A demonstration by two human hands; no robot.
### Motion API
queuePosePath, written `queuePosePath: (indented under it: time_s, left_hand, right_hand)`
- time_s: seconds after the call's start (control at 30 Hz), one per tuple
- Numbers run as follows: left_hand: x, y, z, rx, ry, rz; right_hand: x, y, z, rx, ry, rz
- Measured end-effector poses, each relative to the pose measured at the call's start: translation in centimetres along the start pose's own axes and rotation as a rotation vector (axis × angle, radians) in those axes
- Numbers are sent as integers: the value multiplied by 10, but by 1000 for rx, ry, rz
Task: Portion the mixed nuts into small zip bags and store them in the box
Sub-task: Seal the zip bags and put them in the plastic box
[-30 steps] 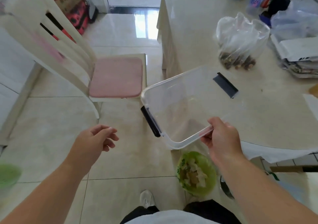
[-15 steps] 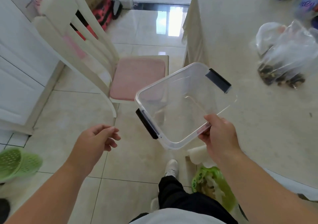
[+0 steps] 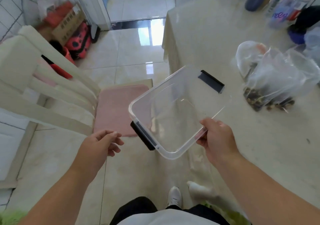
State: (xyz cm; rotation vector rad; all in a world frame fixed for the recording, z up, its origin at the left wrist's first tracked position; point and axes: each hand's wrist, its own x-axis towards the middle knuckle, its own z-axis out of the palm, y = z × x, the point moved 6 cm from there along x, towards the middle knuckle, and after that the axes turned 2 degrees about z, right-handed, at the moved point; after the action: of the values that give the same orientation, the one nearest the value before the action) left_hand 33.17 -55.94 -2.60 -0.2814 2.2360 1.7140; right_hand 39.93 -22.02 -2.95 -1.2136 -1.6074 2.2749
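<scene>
Over the edge of the cloth-covered table (image 3: 216,39) my right hand (image 3: 218,138) grips the rim of the clear, empty box (image 3: 173,107) with black latches, tilted in the air, near the clear bag of mixed nuts (image 3: 273,84) on the tabletop, while my left hand (image 3: 100,143) hangs loosely curled, holding nothing.

On the far right of the cream-covered table (image 3: 207,34), a clear plastic bottle (image 3: 284,12) bears a purple label with blurred white letters, not fully legible; the cardboard box (image 3: 69,25) at far left carries unreadable print.
</scene>
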Motion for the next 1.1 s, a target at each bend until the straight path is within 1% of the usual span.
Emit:
queuePosePath:
  time_s: [0.17, 0.3, 0.57, 0.7, 0.83, 0.97, 1.1]
  left_hand:
    - [63, 30, 42, 15, -137, 2]
    - [117, 57, 76, 75, -294, 39]
    - [216, 111, 122, 222, -559, 111]
    - [252, 134, 142, 231, -599, 135]
    - [265, 146, 169, 231, -652, 145]
    - [263, 156, 201, 272, -716, 150]
    - [255, 168, 236, 312, -727, 194]
  right_hand:
    - [22, -18, -17, 39, 99, -7]
    - [34, -29, -26, 72, 206, -24]
    - [51, -50, -7, 207, 437, -57]
    - [57, -56, 0, 268, 517, -79]
    - [65, -65, -6, 302, 569, -102]
    - [74, -76, -21, 316, 575, -137]
    - [71, -78, -47, 328, 554, -110]
